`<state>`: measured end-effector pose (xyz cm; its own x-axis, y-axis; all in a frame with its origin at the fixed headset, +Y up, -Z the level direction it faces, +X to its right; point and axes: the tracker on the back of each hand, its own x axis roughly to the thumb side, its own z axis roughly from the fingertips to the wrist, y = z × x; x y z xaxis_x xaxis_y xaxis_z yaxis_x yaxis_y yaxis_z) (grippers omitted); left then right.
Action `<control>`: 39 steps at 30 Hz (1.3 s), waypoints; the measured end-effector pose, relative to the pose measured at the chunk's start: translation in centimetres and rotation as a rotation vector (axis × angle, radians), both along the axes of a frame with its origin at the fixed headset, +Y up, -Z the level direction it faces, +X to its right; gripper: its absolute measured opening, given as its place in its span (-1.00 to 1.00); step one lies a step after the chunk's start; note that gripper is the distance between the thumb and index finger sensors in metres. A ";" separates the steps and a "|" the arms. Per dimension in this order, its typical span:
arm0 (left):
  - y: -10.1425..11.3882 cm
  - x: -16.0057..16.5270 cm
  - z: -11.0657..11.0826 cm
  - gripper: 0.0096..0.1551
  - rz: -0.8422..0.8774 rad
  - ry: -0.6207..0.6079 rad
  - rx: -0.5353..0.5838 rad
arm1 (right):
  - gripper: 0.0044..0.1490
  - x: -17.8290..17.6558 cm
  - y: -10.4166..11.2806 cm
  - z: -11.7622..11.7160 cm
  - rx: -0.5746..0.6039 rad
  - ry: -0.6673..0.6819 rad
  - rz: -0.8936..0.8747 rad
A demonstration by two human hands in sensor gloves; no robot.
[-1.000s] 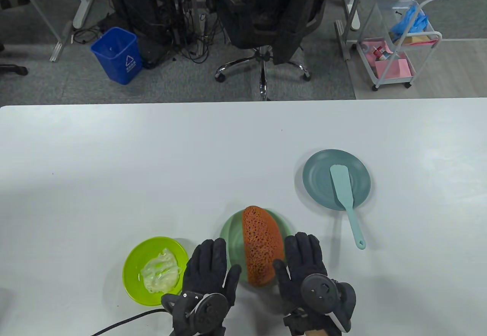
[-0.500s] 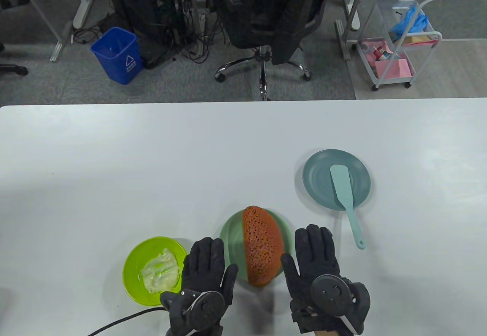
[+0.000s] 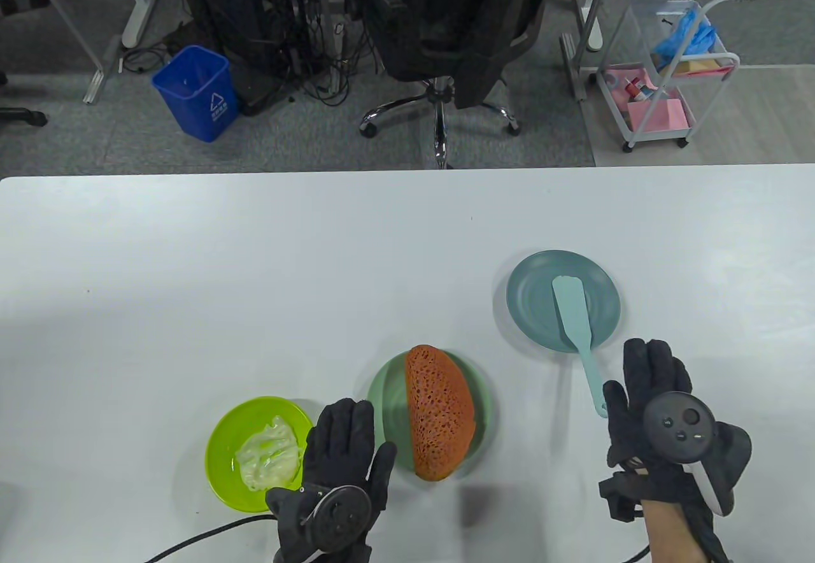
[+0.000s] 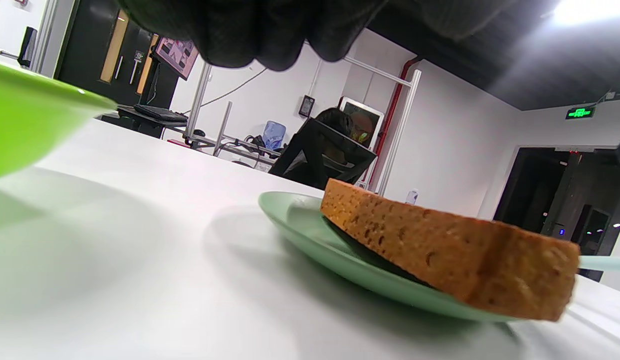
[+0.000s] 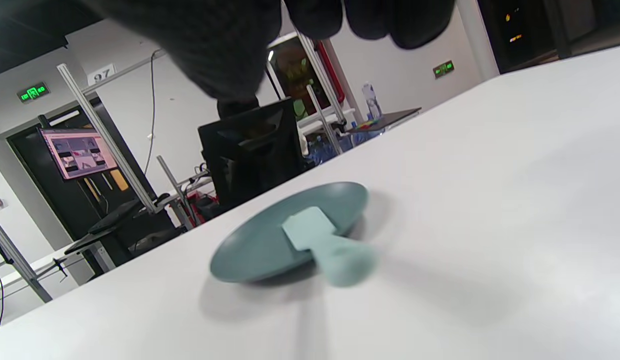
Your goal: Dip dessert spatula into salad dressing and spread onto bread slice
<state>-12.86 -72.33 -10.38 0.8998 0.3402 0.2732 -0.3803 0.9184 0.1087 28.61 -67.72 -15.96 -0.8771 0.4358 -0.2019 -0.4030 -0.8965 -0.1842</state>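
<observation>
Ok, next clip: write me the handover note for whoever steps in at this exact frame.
Left hand: open, holding nothing, between the green bowl of salad dressing and the bread plate.
Right hand: open, holding nothing, beside the tip of the spatula handle; contact unclear.
Spatula blade lies on the teal plate, handle overhanging the table. Bread slice bare on its plate.
Done: nothing.
Left: grip spatula, dip in dressing, spread on bread.

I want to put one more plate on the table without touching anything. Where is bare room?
Bare: the whole far half of the table beyond the teal plate, and the left side beyond the green bowl. Crowded: the near edge, where bowl, left hand, bread plate, spatula and right hand sit close.
</observation>
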 end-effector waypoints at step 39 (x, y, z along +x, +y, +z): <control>-0.4 -0.9 -0.5 -0.18 0.020 0.035 -0.054 | -0.32 0.1 -9.0 -7.6 -0.303 0.378 -0.035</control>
<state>-13.80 -72.70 -10.86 0.9016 0.3711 0.2223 -0.3950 0.9158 0.0733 28.72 -76.74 -23.54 -0.8993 0.4374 0.0060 -0.4224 -0.8719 0.2478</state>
